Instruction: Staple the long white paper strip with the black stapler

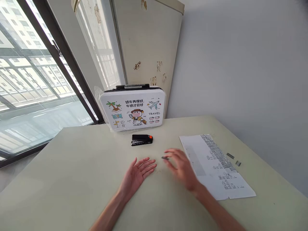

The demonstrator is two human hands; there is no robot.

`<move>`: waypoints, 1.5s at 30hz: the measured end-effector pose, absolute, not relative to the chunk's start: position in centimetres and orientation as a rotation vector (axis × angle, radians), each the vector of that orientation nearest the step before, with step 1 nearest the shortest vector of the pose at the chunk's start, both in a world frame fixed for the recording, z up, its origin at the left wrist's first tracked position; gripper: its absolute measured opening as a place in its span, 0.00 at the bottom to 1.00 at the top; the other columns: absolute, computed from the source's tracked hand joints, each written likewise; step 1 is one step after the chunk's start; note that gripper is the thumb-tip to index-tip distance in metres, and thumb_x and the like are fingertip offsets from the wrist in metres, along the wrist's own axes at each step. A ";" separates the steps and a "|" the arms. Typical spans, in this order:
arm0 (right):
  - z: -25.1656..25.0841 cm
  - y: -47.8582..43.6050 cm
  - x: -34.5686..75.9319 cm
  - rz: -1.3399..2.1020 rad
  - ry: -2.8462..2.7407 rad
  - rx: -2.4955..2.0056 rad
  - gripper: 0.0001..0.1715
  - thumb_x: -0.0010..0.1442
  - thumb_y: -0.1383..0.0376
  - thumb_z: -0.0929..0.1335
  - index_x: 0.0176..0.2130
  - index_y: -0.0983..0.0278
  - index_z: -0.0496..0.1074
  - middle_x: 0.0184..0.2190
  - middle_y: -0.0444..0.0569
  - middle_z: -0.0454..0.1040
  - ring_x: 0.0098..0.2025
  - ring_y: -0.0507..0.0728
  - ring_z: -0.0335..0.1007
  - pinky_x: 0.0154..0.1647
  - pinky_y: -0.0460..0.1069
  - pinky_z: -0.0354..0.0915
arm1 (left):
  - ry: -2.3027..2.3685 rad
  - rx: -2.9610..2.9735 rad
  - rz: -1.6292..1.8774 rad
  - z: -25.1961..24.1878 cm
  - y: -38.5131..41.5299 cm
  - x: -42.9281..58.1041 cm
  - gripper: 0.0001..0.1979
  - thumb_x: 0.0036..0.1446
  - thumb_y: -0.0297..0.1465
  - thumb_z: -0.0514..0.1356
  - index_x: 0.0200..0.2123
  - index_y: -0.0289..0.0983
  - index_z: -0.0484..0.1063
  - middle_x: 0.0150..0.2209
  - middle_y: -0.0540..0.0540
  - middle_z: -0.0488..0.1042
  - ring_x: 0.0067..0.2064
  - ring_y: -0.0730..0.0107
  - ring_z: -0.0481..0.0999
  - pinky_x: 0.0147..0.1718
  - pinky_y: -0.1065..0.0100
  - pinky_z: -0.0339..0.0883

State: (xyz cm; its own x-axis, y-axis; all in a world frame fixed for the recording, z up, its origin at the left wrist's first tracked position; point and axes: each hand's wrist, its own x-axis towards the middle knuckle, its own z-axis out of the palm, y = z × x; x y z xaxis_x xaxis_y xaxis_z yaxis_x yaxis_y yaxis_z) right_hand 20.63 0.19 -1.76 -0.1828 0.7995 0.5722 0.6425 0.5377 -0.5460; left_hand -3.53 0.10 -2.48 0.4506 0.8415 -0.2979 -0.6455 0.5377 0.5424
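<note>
My left hand [137,175] is open above the table, palm turned up and fingers stretched out to the right. Nothing lies in it. Blurred by motion, my right hand [181,168] pinches a small dark strip [165,158] between thumb and fingers, a little to the right of my left fingertips. Beyond the hands lies a black stapler [141,139] with an orange button. A printed paper sheet [207,176] is by my right wrist, its right part bearing rows of grey staple-like strips. Tiny brownish bits [157,171] are on the table beside my left fingers.
Two short grey staple strips [230,156] [238,163] lie right of the sheet. At the back of the table [72,166] stands a white case [134,110] with cartoon prints, partly in clear plastic. Behind it is a worn cabinet [149,41]; a window [31,64] is at left.
</note>
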 end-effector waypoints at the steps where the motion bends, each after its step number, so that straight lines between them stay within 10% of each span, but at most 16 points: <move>1: -2.0 0.1 23.2 0.191 -1.861 -1.263 0.08 0.72 0.60 0.65 0.47 0.57 0.74 0.51 0.52 0.78 0.54 0.62 0.73 0.57 0.60 0.69 | 0.604 0.389 0.943 -2.4 0.1 -3.6 0.24 0.72 0.43 0.55 0.53 0.28 0.78 0.58 0.30 0.77 0.60 0.46 0.76 0.65 0.51 0.60; 9: -7.2 -2.4 45.8 -0.236 -1.527 -1.970 0.28 0.68 0.45 0.57 0.45 0.61 0.72 0.46 0.63 0.76 0.52 0.73 0.72 0.49 0.66 0.68 | 0.731 0.403 0.970 -2.2 0.3 -3.5 0.18 0.70 0.41 0.59 0.47 0.32 0.81 0.48 0.36 0.82 0.50 0.54 0.81 0.53 0.57 0.71; 16: -11.7 -5.4 51.1 -0.198 -1.417 -2.048 0.21 0.63 0.46 0.60 0.40 0.56 0.70 0.43 0.66 0.76 0.52 0.77 0.72 0.45 0.69 0.66 | 0.722 0.409 0.989 -2.0 0.4 -3.4 0.15 0.67 0.39 0.64 0.44 0.31 0.81 0.39 0.40 0.80 0.40 0.62 0.80 0.45 0.62 0.73; 31: -4.1 -8.0 38.8 0.170 -1.188 -1.910 0.24 0.65 0.43 0.63 0.47 0.54 0.76 0.51 0.57 0.80 0.50 0.68 0.78 0.30 0.56 0.72 | 0.727 0.434 0.991 -2.3 0.4 -3.5 0.11 0.66 0.35 0.65 0.42 0.32 0.81 0.39 0.42 0.78 0.39 0.65 0.77 0.44 0.63 0.73; 38: -4.3 -11.1 25.2 1.081 -1.497 -1.372 0.22 0.72 0.48 0.61 0.40 0.59 0.74 0.33 0.49 0.80 0.31 0.56 0.77 0.36 0.49 0.74 | 0.729 0.460 0.978 -2.2 0.2 -3.5 0.07 0.64 0.31 0.66 0.42 0.33 0.81 0.40 0.43 0.78 0.40 0.65 0.77 0.45 0.63 0.72; 45: -5.1 -11.7 22.5 1.090 -1.703 -1.382 0.24 0.73 0.48 0.59 0.37 0.58 0.74 0.31 0.45 0.79 0.28 0.54 0.71 0.28 0.46 0.65 | 0.726 0.491 0.958 -2.4 0.2 -3.4 0.08 0.67 0.32 0.63 0.43 0.33 0.81 0.39 0.42 0.77 0.40 0.66 0.77 0.46 0.63 0.71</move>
